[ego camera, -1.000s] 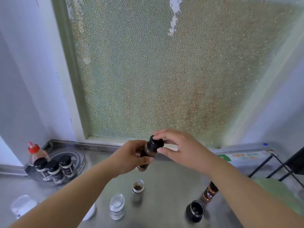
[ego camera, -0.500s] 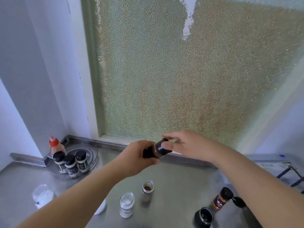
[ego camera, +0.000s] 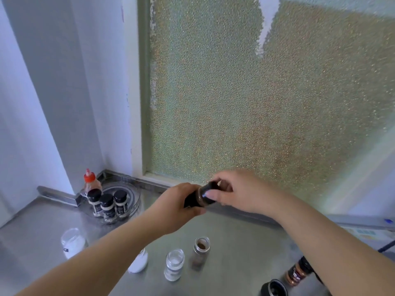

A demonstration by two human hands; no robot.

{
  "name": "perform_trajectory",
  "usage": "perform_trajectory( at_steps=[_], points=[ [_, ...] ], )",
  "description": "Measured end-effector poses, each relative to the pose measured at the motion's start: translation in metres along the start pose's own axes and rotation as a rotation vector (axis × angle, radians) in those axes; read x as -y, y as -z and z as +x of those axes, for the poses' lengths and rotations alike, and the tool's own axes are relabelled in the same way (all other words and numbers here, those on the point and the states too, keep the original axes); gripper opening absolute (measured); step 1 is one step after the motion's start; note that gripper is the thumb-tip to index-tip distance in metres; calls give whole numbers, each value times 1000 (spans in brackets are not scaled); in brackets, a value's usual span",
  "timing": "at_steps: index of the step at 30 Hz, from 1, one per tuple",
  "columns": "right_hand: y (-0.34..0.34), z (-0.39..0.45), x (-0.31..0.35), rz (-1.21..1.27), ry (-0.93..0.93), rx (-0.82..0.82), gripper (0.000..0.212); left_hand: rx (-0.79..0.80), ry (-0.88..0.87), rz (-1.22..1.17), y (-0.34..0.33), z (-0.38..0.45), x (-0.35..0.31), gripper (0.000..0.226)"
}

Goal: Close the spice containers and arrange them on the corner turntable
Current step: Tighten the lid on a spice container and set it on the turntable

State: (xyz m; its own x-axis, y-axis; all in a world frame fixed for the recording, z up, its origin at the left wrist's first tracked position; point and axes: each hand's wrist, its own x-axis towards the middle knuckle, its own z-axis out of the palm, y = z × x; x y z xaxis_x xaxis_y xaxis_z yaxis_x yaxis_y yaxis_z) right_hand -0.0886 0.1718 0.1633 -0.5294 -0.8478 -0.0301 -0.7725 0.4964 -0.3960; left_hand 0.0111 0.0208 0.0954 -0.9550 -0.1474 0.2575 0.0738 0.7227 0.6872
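Left hand (ego camera: pixel 171 207): grips dark spice jar (ego camera: pixel 193 198), tilted, above bench (ego camera: pixel 235 238). Right hand (ego camera: pixel 237 192): fingers pinch its black cap (ego camera: pixel 208 192). Turntable (ego camera: pixel 133 194): three capped jars.

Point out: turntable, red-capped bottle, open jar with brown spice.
turntable (ego camera: pixel 136 194): head view, right rim.
red-capped bottle (ego camera: pixel 89 177): head view, red cap.
open jar with brown spice (ego camera: pixel 201 245): head view, open mouth.

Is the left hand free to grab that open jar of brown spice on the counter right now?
Probably not yet: the left hand grips a dark jar whose lid the right hand holds. The open brown spice jar stands uncovered just below, with nothing blocking it.
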Motion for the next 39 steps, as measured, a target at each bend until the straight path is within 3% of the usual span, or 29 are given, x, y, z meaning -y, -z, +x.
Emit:
perform_trajectory(
  at_steps=[3,7,11,15,20,26,33,39],
  points=[
    [-10,6,5,66,-44,-44,39,8,64,-67,2,-7,1,23],
    [0,15,10,9,75,69,57,-24,137,-161,15,-8,8,23],
    [-9,28,24,-90,167,30,40,-62,159,-168,23,-14,20,22],
    [-39,49,35,-143,217,84,37,-84,273,-245,17,-33,47,19],
    [-96,76,47,22,184,107,55,-112,434,-264,19,-50,84,24],
    [-136,128,51,108,89,55,45,-95,627,-155,39,-58,139,68],
    [-173,224,43,79,18,5,46,-135,660,36,70,-57,195,29],
    [-226,280,43,95,23,57,47,-179,619,58,85,-51,223,22]
  ],
)
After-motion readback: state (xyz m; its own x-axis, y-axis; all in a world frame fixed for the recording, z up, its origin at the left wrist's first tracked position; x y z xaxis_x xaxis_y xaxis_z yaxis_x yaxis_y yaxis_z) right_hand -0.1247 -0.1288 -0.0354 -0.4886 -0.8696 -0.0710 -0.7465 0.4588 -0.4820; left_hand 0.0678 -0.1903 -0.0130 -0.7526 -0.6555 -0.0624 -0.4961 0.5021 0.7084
